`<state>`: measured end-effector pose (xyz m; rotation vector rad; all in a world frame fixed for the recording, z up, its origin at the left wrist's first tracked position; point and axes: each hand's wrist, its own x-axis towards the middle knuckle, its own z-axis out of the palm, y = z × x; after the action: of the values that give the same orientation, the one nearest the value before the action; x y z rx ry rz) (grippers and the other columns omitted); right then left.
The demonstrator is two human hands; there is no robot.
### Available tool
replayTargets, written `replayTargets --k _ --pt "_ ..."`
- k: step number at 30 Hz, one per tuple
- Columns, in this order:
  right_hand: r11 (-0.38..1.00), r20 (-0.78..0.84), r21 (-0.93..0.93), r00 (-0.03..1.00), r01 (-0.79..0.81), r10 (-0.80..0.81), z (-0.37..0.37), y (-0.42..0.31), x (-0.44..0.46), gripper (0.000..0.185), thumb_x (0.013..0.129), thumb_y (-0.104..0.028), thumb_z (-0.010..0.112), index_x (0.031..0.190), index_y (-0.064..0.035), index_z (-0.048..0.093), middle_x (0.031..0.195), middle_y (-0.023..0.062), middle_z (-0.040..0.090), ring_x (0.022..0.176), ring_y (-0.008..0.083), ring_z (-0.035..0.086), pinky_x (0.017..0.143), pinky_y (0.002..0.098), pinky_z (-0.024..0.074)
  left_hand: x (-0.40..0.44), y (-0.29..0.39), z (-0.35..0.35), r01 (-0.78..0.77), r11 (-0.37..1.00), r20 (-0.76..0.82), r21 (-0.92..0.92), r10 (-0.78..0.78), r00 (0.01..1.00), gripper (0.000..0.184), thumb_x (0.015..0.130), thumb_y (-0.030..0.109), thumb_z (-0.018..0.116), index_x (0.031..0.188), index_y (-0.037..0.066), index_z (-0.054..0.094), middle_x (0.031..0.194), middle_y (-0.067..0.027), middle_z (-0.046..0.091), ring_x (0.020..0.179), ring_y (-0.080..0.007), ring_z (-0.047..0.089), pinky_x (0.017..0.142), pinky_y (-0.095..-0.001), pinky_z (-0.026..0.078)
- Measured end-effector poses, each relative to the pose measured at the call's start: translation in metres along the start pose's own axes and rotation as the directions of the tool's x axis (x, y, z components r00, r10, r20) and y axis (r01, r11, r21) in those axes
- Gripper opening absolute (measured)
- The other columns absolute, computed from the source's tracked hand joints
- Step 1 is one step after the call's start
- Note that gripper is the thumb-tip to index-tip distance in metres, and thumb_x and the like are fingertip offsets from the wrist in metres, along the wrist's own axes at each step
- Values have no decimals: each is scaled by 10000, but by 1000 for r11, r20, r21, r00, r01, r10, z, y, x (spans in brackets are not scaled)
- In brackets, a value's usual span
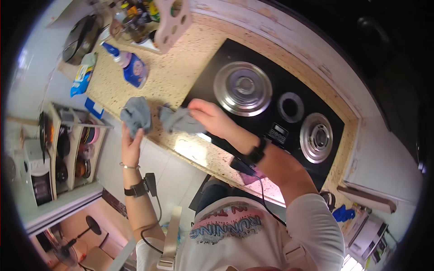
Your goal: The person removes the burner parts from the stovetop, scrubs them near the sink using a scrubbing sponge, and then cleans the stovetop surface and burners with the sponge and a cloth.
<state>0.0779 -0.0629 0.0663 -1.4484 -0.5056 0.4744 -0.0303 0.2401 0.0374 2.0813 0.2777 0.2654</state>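
My left hand is closed around a bunched grey cloth, held up just off the counter's front edge. Another grey cloth hangs crumpled from my right hand, whose fingers pinch its right end near the stove's left corner. A narrow gap shows between the two cloths. Beyond them on the speckled counter stands a blue spray bottle. My right forearm reaches across the front of the black glass stove.
A condiment rack with several bottles stands at the back left. Beside it are a dark appliance and a blue wipes pack. Shelves with cookware stand left. Cables run from both wrist straps. A pink cloth lies at the counter's front.
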Motion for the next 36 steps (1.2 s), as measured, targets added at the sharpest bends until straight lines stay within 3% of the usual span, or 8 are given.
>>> replayTargets --k 2,5,10,13,15,17,19,36 --pt "927 -75 372 993 -57 91 -36 -41 -64 197 925 -118 523 1064 -13 615 993 8 596 949 113 556 803 259 443 6 13 30 -6 800 48 600 -28 998 684 820 323 748 1393 63 479 1437 -350 372 1329 -483 384 1080 -490 351" --pt "842 -259 537 943 -41 211 -95 -86 -165 411 802 -150 558 1170 27 599 1105 94 611 1027 177 573 914 294 448 2 51 79 -199 717 82 668 195 977 713 782 326 775 1379 56 494 1444 -345 360 1314 -504 381 1067 -488 363" --pt "937 -764 306 630 167 137 -141 -133 -265 284 923 -278 471 982 -18 570 934 122 661 841 211 634 785 322 522 -8 103 159 -408 871 169 274 374 912 674 757 209 777 1359 60 513 1411 -290 419 1251 -456 452 1045 -477 383" --pt "951 -927 247 331 187 175 -190 -88 -284 383 1012 -332 462 1188 -8 567 1009 117 657 901 212 643 774 323 519 -22 127 205 -505 859 232 86 476 848 654 758 171 761 1350 52 511 1359 -244 466 1215 -415 478 1018 -451 407" --pt "949 -875 -13 463 -314 142 -245 -32 -291 482 977 -354 536 1300 3 528 1137 173 640 995 274 643 817 355 510 -32 139 228 -547 837 302 23 516 802 659 746 160 760 1346 48 511 1346 -236 472 1202 -411 487 1011 -449 410" --pt "282 -725 -672 686 -685 -61 -275 13 -266 542 928 -336 586 1321 29 510 1252 211 596 1146 321 583 908 403 466 -48 152 242 -546 837 371 -42 520 769 661 751 106 752 1359 39 501 1361 -226 455 1222 -392 480 1040 -428 400" --pt "-250 -616 -734 774 -632 -148 -267 55 -249 569 876 -305 614 1309 49 511 1299 217 568 1250 334 497 1000 446 391 -67 159 250 -575 815 434 -73 545 717 665 752 117 744 1365 42 496 1352 -225 465 1224 -396 475 1044 -438 391" --pt "221 -579 -809 802 -544 -148 -195 39 -421 456 820 -42 607 1276 -53 603 1333 111 588 1167 318 559 1007 410 436 -85 128 257 -543 834 349 -96 539 767 627 753 106 719 1344 52 516 1264 -194 527 1150 -376 515 991 -438 411"
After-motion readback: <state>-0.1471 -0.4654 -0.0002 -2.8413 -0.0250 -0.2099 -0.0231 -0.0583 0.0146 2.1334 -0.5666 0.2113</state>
